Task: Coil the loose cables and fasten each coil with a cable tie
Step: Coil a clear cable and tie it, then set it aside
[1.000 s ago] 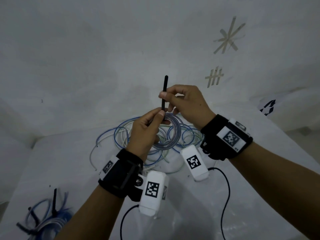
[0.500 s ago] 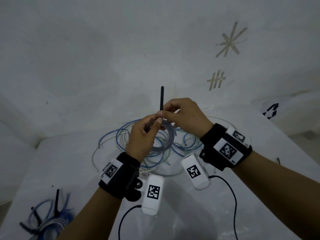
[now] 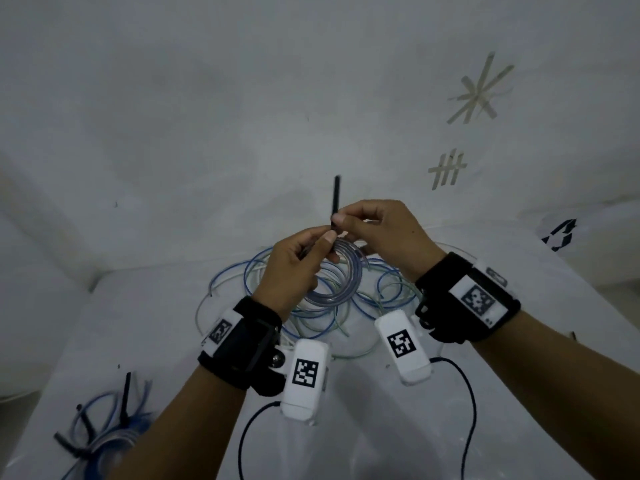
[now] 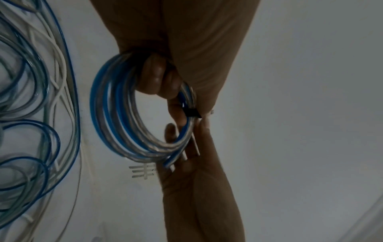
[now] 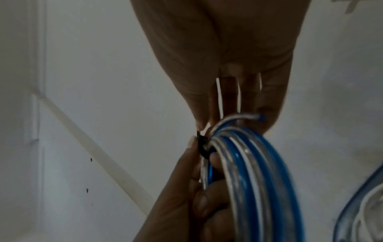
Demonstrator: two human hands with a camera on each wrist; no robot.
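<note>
My left hand (image 3: 304, 251) grips a coil of clear and blue cable (image 3: 343, 289), held up above the table; its curled fingers (image 4: 157, 77) pass through the coil (image 4: 116, 114). A black cable tie (image 3: 336, 199) wraps the coil's top, its band (image 4: 191, 113) tight against the strands, and its tail points straight up. My right hand (image 3: 349, 220) pinches the tie where thumb and forefinger meet beside my left thumb. In the right wrist view the black tie (image 5: 202, 147) sits at the coil's edge (image 5: 248, 163) between both hands.
Loose blue, white and greenish cables (image 3: 391, 285) lie tangled on the white table (image 3: 519, 393) under my hands. A pile of tied blue coils with black tie tails (image 3: 104, 434) sits at the near left. The wall behind carries tape marks (image 3: 446, 168).
Both hands with the coil have sunk a little and hold closer together. Less of the tie's tail stands above my right fingers than a second ago.
</note>
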